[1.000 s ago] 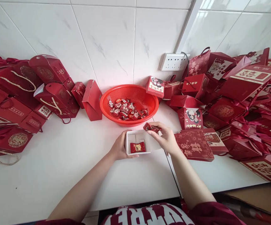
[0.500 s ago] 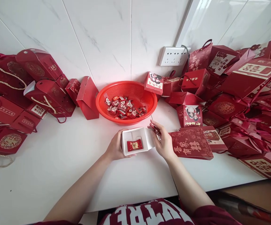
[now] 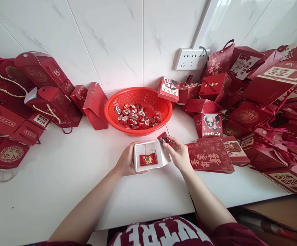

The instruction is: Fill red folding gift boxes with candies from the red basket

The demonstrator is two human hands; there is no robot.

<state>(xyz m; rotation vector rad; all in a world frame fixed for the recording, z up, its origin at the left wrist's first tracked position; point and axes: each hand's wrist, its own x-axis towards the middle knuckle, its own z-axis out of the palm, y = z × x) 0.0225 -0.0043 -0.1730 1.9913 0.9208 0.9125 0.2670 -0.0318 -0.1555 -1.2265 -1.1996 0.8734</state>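
My left hand [image 3: 126, 160] grips a small box [image 3: 135, 160] by its left side; the inside is white and its flap [image 3: 166, 155] stands out to the right. One red and gold wrapped candy [image 3: 148, 159] lies inside. Between thumb and fingers, my right hand [image 3: 180, 153] pinches another red wrapped candy [image 3: 165, 139], just above the box's right edge. Behind the box stands a red plastic basket [image 3: 110, 118] with a heap of wrapped candies [image 3: 135, 118] in it.
Red gift boxes [image 3: 56, 102] with rope handles are piled on the left, and a larger pile of red boxes [image 3: 248, 116] fills the right. A flat red box [image 3: 210, 155] lies beside my right hand. A power socket [image 3: 191, 58] is on the tiled wall.
My right hand has turned and shifted slightly left, so the candy in its fingers now shows plainly near the box. My left hand and the box have stayed put.
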